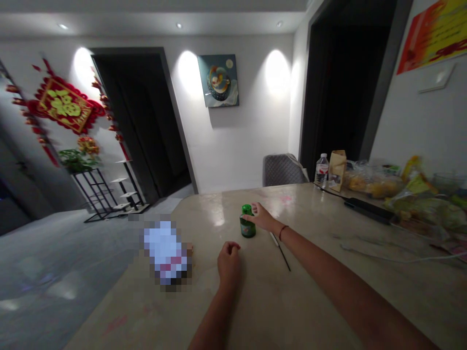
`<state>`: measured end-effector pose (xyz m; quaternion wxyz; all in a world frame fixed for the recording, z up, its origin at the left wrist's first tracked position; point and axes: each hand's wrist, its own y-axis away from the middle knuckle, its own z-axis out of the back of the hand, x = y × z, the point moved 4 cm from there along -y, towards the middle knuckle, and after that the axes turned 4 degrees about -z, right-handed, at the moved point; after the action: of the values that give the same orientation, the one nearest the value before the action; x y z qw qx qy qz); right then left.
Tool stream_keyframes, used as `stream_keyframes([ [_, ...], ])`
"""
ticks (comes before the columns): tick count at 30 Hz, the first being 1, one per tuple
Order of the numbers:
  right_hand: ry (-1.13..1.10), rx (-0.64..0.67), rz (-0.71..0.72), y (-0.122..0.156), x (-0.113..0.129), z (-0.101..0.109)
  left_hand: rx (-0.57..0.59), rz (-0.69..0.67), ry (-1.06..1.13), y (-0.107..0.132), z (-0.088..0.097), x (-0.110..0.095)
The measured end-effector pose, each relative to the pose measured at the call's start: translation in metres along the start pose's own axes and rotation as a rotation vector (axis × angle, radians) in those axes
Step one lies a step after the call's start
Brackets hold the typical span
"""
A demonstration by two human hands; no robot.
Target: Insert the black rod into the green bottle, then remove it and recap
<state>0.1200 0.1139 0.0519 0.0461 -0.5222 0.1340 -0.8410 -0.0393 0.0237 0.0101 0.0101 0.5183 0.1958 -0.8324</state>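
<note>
Green glass bottle (247,222) stands upright on the stone table top (314,301), with its long axis going straight up from the table. It is short and thick, and it does not lie on its side. The person's right hand (263,218) is the nearer hand. Its fingers (254,210) come from the right side and touch the upper part of the bottle, close to the neck. These fingers are near together and stretch a little forward, but it is not possible to tell if they close around the glass or only rest on it. The right arm reaches long from the lower right corner with the back of the hand upward, and a thin red band (282,232) sits on the wrist.

The left hand (229,261) is farther away, below and to the left of the bottle in the view, and it does not touch the bottle. Its fingers are curled together in a loose fist, low over the table or resting on it.

Just right of the bottle lies a thin black stick (281,255) with a pale end. Left of the left hand is a blurred object (166,253) that cannot be recognised. At the far right of the table are a plastic water bottle (322,171), a paper bag (337,170) and plastic food bags (372,182).
</note>
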Motion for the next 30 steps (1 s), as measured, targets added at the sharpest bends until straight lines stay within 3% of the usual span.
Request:
stream_keyframes([
  [5,0.137,0.007,0.047,-0.009,0.011,-0.007,0.017,-0.001,0.007,0.001,-0.001,-0.001],
  [14,0.240,-0.118,0.005,0.006,0.022,0.007,0.003,-0.047,0.052,0.004,-0.005,-0.003],
  [21,0.232,-0.166,-0.009,0.035,0.030,0.017,0.030,-0.241,-0.030,0.008,-0.015,-0.007],
  [26,0.217,-0.137,-0.015,0.052,0.027,0.021,0.053,-0.357,-0.106,0.023,-0.029,-0.015],
  [30,0.208,-0.098,-0.026,0.060,0.027,0.025,0.004,-0.401,-0.114,0.034,-0.039,-0.021],
])
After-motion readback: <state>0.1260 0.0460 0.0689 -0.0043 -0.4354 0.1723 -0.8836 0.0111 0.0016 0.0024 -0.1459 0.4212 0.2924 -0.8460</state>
